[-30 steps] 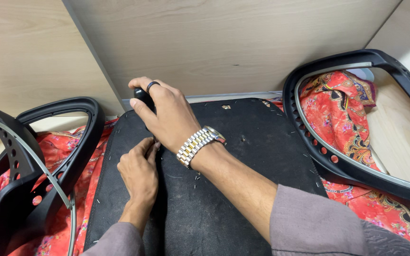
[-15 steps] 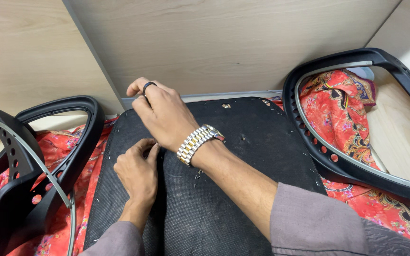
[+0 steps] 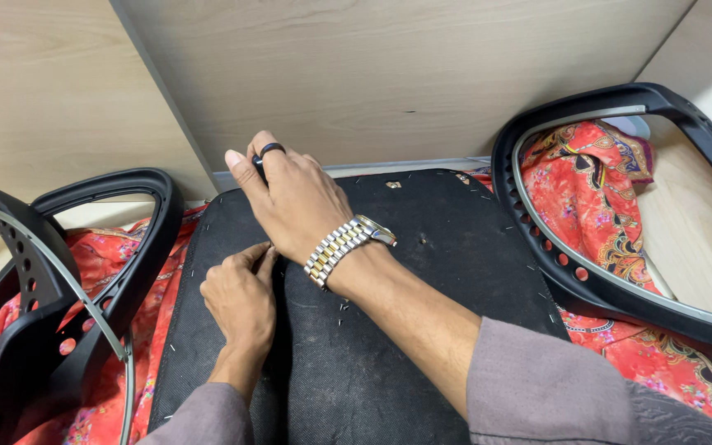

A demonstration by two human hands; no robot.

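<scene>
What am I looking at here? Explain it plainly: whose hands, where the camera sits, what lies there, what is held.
The picture comes from a camera worn on a person's head, looking down at their own two bare hands; there is no machine. A black pad lies on red cloth, against a wooden wall. Black frames stand at either side: one left, one right. The right hand, with a wristwatch and a ring, grips a small dark object at the pad's far edge; it is too hidden to identify. The left hand presses on the pad.
</scene>
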